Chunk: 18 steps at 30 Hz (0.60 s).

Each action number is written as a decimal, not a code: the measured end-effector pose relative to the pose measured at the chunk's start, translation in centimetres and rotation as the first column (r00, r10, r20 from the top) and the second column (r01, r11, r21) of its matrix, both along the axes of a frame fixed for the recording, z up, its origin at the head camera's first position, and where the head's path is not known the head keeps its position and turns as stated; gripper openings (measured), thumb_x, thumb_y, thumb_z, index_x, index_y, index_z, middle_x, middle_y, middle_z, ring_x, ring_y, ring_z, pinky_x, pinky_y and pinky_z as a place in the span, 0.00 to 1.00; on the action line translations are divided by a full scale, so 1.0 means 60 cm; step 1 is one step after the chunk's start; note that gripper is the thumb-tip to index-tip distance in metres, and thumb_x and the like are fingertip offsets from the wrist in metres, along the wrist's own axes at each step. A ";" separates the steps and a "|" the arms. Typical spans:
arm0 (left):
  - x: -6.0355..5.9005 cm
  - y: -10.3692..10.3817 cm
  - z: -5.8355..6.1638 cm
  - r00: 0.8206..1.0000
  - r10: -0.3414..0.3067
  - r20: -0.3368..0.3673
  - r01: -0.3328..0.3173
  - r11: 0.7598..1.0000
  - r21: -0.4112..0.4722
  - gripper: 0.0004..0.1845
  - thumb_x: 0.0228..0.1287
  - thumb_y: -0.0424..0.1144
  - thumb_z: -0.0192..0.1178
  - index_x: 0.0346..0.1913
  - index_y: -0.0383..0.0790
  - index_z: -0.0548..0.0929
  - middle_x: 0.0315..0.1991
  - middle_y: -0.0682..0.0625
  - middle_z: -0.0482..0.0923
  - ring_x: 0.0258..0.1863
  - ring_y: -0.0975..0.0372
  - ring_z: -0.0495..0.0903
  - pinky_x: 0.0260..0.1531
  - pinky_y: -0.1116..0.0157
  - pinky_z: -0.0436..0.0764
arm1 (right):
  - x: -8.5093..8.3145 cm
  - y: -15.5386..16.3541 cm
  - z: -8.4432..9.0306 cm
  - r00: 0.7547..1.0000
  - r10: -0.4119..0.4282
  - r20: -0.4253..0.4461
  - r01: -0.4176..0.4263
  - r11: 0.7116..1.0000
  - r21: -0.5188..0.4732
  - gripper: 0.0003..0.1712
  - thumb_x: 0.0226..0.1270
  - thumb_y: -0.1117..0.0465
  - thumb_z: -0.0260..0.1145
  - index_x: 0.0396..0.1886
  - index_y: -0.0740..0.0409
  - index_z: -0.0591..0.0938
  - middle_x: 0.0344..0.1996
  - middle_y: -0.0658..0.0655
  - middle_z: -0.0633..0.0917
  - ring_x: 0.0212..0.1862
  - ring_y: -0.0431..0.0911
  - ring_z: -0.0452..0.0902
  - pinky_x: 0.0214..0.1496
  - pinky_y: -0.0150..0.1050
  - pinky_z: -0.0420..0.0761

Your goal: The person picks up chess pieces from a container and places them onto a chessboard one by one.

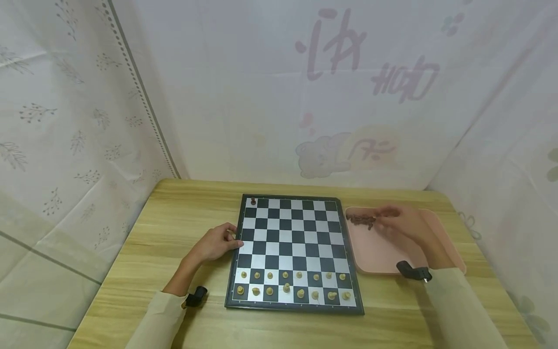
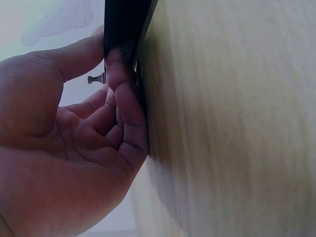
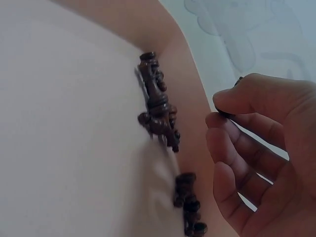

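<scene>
A black-and-white chessboard (image 1: 272,248) lies on the table. My left hand (image 1: 218,241) grips its left edge, thumb on top and curled fingers against the side in the left wrist view. One dark red-brown chess piece (image 1: 253,200) stands in the far left corner square. Cream pieces (image 1: 286,288) fill the two near rows. Above the pink tray (image 1: 379,254), my right hand (image 1: 403,224) pinches a dark chess piece (image 3: 224,113) between thumb and fingertips; most of it is hidden, so its kind is unclear. Several dark brown pieces (image 3: 158,106) lie along the tray's far side.
The light wooden table (image 1: 174,213) extends around the board and tray. A patterned white cloth (image 1: 244,121) hangs behind the table's far edge and along both sides. Each wrist wears a black camera (image 1: 411,271).
</scene>
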<state>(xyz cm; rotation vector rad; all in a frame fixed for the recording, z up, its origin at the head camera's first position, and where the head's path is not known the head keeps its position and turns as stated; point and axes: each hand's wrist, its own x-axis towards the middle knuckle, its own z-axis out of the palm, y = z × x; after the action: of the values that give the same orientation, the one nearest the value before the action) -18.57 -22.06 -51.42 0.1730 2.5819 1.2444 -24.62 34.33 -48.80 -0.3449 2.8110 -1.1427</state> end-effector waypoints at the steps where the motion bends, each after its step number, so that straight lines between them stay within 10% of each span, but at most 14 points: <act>1: 0.000 0.000 -0.001 1.000 -0.001 0.000 0.001 1.000 0.000 0.21 0.73 0.35 0.74 0.61 0.27 0.81 0.31 0.49 0.83 0.32 0.58 0.78 0.39 0.60 0.75 | -0.001 -0.003 0.002 1.000 -0.004 -0.009 0.004 1.000 0.006 0.19 0.76 0.62 0.75 0.60 0.69 0.86 0.54 0.70 0.89 0.46 0.45 0.84 0.42 0.38 0.85; 18: 0.003 0.001 0.006 1.000 -0.014 -0.004 0.014 1.000 0.010 0.20 0.73 0.35 0.74 0.59 0.27 0.81 0.30 0.49 0.83 0.31 0.59 0.77 0.37 0.60 0.75 | -0.029 -0.082 0.012 0.998 -0.058 0.035 0.059 0.998 -0.025 0.25 0.69 0.46 0.83 0.54 0.59 0.89 0.43 0.60 0.93 0.42 0.55 0.88 0.46 0.46 0.84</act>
<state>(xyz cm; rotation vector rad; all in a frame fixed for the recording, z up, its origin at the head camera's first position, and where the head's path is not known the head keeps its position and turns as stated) -18.40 -22.03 -51.06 0.1952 2.5735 1.2535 -26.37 29.44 -48.09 -0.2440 2.7969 -1.1859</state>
